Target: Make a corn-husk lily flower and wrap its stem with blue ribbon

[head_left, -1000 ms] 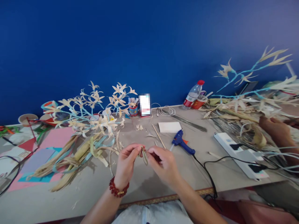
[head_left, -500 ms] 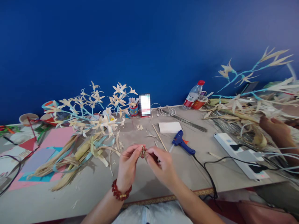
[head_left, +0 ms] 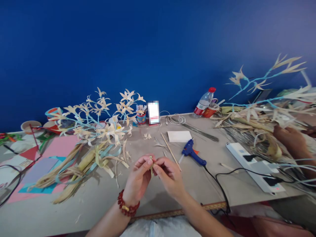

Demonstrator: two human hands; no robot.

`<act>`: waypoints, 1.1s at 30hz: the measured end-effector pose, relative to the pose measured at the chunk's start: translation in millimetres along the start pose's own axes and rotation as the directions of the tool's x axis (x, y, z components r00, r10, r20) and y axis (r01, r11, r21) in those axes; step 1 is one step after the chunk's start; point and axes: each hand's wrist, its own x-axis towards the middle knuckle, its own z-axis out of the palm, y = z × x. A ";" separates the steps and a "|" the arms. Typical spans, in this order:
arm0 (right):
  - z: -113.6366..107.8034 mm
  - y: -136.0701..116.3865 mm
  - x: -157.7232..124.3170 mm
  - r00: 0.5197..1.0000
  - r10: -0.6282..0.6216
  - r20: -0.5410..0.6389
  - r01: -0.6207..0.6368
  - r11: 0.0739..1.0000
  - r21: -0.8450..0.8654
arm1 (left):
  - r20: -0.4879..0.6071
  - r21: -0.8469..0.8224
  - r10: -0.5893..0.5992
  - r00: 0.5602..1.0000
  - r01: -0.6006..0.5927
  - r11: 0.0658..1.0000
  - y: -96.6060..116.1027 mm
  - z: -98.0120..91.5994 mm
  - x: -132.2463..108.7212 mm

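Blue wall, grey table in head view. Left hand pinches pale strip; right hand pinches it too. Strip sits between the 2 hands, above table. Glue gun right, 1 bottle behind it, flowers back left.

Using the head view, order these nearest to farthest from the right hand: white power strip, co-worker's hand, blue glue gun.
1. Blue glue gun: just beyond and right of the right hand.
2. White power strip: farther right.
3. Co-worker's hand: far right, past the strip.
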 end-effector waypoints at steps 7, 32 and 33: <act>4.8 7.9 -2.1 1.000 0.016 -0.005 -0.016 0.998 0.061 | 0.013 0.045 -0.045 0.999 0.045 0.998 3.8 0.6 -1.8; -30.9 -14.0 26.3 0.904 0.153 0.400 -0.322 0.858 0.401 | 0.175 0.291 -0.140 0.974 0.085 0.953 16.7 -1.2 -11.9; -30.9 -14.4 26.2 0.904 0.158 0.398 -0.326 0.857 0.400 | 0.181 0.289 -0.138 0.974 0.082 0.954 16.3 -1.1 -12.1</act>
